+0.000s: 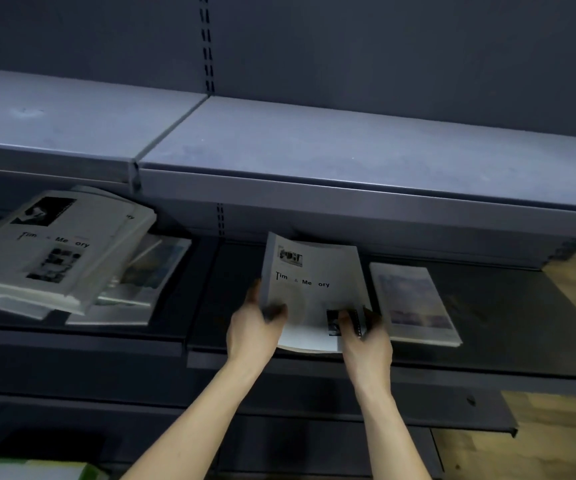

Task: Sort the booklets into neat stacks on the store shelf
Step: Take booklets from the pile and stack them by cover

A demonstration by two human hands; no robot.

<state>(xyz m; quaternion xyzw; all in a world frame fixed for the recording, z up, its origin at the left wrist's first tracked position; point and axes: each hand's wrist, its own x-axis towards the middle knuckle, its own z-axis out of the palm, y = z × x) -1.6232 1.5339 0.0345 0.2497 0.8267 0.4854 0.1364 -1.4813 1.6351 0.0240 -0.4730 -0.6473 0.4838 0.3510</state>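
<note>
Dim store shelving, grey metal. Centre of frame: both hands on one white booklet (314,289), cover reading "Tim & Me ory", which sits on the dark shelf (487,306) with its near edge overhanging the shelf lip. Left hand (255,327) grips the booklet's lower left edge, thumb curled onto the cover. Right hand (366,336) pinches the lower right corner, fingers blurred. Far end of the booklet curls upward.

Just right of it, close beside it, a second booklet (414,303) with a pale photo cover lies flat on the same shelf.

Left of frame: an untidy pile (54,251) of booklets, askew, top one with the same title; others fan out beneath.

Upper shelf (314,143) spans the frame above. Wood-look floor (563,438) at lower right.
</note>
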